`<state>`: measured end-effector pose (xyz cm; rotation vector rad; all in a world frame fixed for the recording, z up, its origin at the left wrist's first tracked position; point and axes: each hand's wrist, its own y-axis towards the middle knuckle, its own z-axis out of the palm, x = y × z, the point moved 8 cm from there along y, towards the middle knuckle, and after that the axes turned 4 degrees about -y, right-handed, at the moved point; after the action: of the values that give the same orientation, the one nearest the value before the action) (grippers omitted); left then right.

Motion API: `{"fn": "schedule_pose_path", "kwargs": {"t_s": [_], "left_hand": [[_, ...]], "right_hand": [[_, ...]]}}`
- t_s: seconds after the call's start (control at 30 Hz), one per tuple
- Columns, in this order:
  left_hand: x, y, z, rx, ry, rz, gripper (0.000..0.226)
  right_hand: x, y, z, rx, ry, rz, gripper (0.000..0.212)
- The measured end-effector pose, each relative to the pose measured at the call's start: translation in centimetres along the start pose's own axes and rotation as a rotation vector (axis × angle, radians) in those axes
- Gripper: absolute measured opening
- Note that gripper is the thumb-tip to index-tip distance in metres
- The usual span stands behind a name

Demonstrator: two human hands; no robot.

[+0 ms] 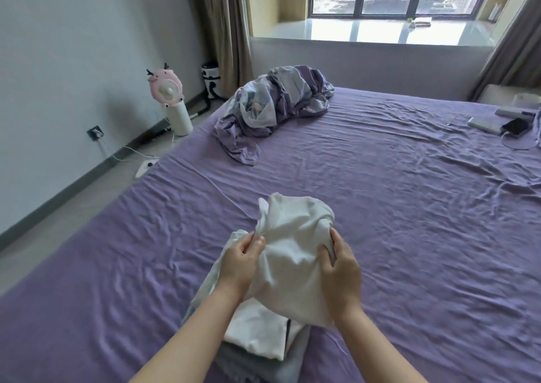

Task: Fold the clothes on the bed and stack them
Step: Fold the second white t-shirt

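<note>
Low in the centre of the frame, both hands hold a white garment (292,245) bunched above the purple bed (409,207). The left hand (241,261) pinches a gathered fold at the garment's left edge, fingers curled tight. The right hand (341,268) grips the right edge, fingers curled into the cloth. Just below, at the bottom centre, lies a stack of folded clothes (263,338), white on grey. A crumpled purple quilt (272,107) sits well apart, upper centre
</note>
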<state>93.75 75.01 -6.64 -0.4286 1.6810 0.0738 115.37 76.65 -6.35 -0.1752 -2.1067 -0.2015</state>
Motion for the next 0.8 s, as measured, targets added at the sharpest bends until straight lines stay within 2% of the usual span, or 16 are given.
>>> {"fn": "schedule_pose_path", "kwargs": {"t_s": [0.17,0.33,0.4,0.5,0.57,0.67,0.8], "left_hand": [[5.2,2.0,-6.8,0.011,0.014,-0.082,0.022],[13.2,3.4,-10.0,0.134,0.29,-0.187,0.025],[14.8,4.1,-10.6,0.117,0.383,-0.214,0.035],[15.6,5.2,-10.7,0.103,0.681,-0.166,0.058],[15.8,6.1,-9.6,0.165,0.672,-0.16,0.073],[17.3,6.9,-7.9,0.247,0.643,-0.259,0.078],[20.0,7.3,-7.8,0.253,0.707,-0.364,0.077]], "right_hand": [[-0.2,-3.0,7.7,0.061,-0.074,0.093,0.047],[-5.2,-7.0,14.0,0.166,-0.099,0.263,0.048],[-6.8,-8.1,14.7,0.16,-0.135,0.322,0.049],[-7.3,-8.7,14.6,0.092,-0.287,0.324,0.058],[-6.8,-8.4,15.0,0.089,-0.421,0.275,0.067],[-7.8,-8.3,16.4,0.224,-0.584,0.245,0.061],[-10.9,-8.8,17.5,0.397,-0.702,0.277,0.058]]}}
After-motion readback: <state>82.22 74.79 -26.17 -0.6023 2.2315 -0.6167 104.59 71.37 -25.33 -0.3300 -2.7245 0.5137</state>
